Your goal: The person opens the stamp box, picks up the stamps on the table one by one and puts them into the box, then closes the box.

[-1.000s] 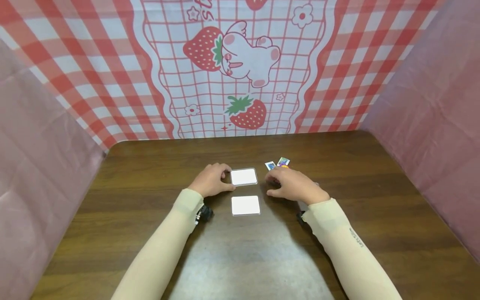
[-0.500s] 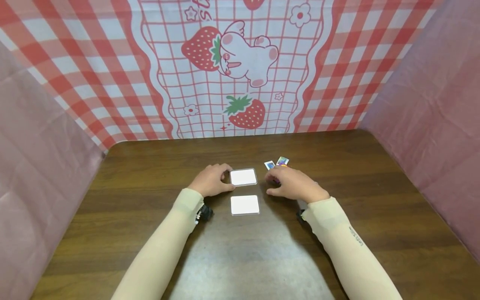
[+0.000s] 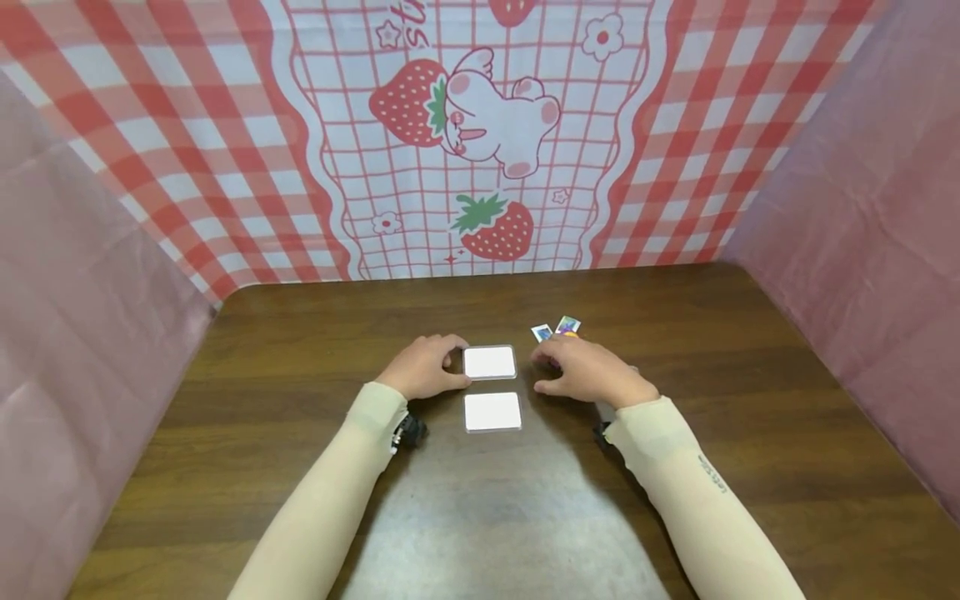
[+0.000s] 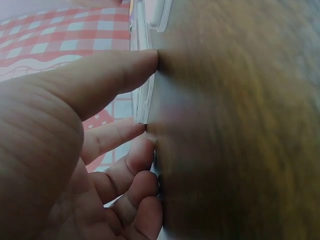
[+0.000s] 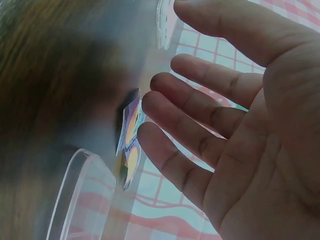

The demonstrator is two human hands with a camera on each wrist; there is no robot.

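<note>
Two flat clear-rimmed white rectangular cases lie one behind the other on the wooden table: the far case and the near case. My left hand pinches the far case at its left end, thumb on the near edge and index finger at the far edge. The left thumb shows beside the case's thin edge in the left wrist view. Loosely bent, my right hand hovers beside small colourful picture cards, its fingertips close to them. The right wrist view shows those picture cards past the fingers.
A clear plastic box part lies by the right wrist, mostly hidden under it in the head view. A red checked strawberry cloth hangs behind the table; pink cloth covers both sides.
My left hand has drawn the far case slightly toward me, narrowing the gap to the near case. The right hand stays where it was.
</note>
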